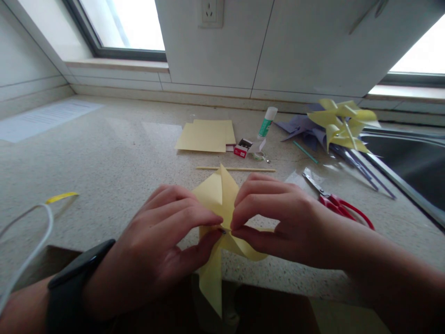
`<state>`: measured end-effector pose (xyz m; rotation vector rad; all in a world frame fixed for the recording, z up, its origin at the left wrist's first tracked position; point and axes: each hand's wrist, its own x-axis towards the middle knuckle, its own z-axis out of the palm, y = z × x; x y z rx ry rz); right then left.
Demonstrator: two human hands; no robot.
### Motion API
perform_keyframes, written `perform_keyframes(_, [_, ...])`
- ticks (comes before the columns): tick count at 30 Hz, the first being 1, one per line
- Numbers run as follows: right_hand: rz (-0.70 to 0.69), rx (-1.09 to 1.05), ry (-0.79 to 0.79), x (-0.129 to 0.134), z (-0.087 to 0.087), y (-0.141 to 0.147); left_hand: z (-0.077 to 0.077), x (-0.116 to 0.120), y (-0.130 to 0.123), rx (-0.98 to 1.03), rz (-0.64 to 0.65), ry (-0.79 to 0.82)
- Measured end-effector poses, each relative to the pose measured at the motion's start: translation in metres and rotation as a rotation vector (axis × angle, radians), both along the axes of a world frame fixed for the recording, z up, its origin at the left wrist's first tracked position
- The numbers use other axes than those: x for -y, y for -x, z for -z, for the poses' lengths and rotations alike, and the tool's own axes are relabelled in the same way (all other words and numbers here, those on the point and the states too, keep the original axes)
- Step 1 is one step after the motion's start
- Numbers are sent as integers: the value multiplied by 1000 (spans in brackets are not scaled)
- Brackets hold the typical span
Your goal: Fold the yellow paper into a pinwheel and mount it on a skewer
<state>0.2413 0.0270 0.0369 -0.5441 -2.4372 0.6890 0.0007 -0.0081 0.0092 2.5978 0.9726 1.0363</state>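
Note:
A yellow paper pinwheel (222, 199) is between my hands at the counter's front edge, its blades folded in towards the centre. My left hand (163, 241) pinches the paper at the centre with thumb and forefinger. From the other side, the closed fingertips of my right hand (274, 213) grip the pinwheel close to the same spot. A tiny dark, shiny piece (223, 230) shows at the centre by my left fingertips; I cannot make out its kind. Just beyond the pinwheel lies a thin wooden stick (239, 169).
Yellow paper squares (203, 137), a small red box (242, 147) and a glue stick (267, 122) stand behind. Red-handled scissors (335, 202) lie right. Finished yellow pinwheels (342, 118) lie beside the sink (410, 153). A white cable (47, 227) runs at left.

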Motion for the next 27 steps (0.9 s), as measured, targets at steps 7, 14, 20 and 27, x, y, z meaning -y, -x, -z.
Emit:
perform_keyframes(7, [-13,11,-16,0,1,0,-4,1,-5,52,49,72])
perform_keyframes(14, [-25,6,-5,0,0,-2,-11,3,-2,60,118,194])
perform_keyframes(20, [-47,-86,-6,2,-3,-3,-16,1,1,35,220,269])
perform_keyframes(27, [92,-267,51,-5,1,-4,-20,0,-1,-8,300,277])
